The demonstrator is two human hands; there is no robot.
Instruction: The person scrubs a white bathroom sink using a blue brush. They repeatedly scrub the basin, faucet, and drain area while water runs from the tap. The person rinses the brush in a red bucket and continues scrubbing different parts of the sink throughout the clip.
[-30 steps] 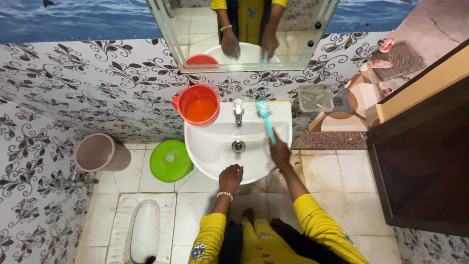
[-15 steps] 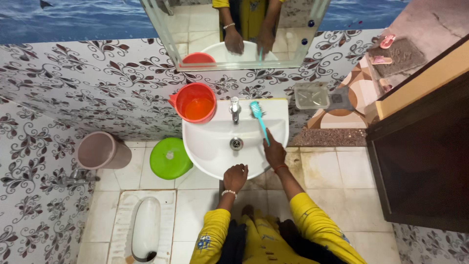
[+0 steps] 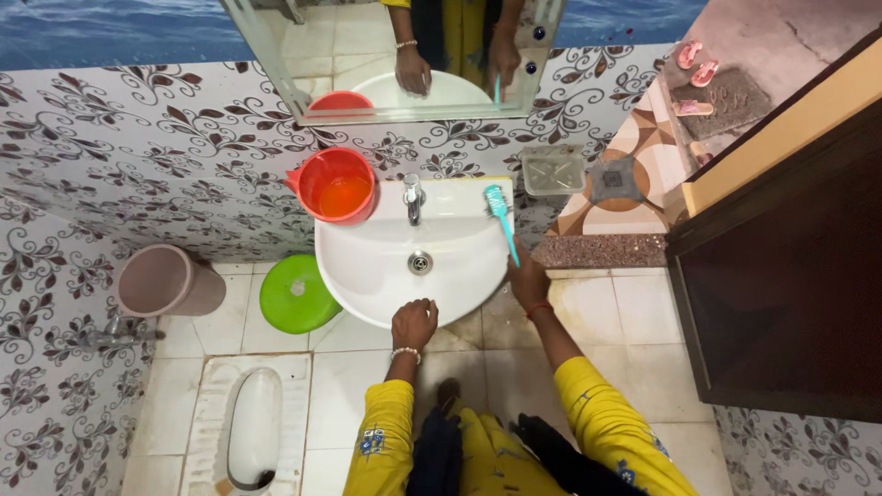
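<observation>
One teal brush [image 3: 499, 217] with a long handle is held by the right hand [image 3: 528, 280], which is closed around the lower end of the handle. Its bristle head is laid on the back right corner of the white washbasin [image 3: 367, 276], close to the rim, and the handle is slanted down over the right edge of the basin. The left hand [image 3: 413, 323] is placed on the front rim of the basin with the fingers curled; nothing is seen to be held in it. A beaded bracelet is worn on this wrist, and yellow sleeves are seen on both arms.

At the back middle of the basin a metal tap [image 3: 412, 198] is mounted, and the drain [image 3: 420, 263] is found in front of it. On the back left corner of the basin an orange-red jug [image 3: 335, 186] is set, with liquid inside. Left of the basin, on the tiled floor, a round green lid [image 3: 295, 294] is seen, and further left a pinkish bucket [image 3: 163, 281]. Below the lid a squat toilet [image 3: 250, 429] is set into the floor. Above the basin a mirror [image 3: 386, 55] is hung, in which both hands are reflected. Right of the basin a clear soap dish [image 3: 552, 170] is fixed to the wall.
</observation>
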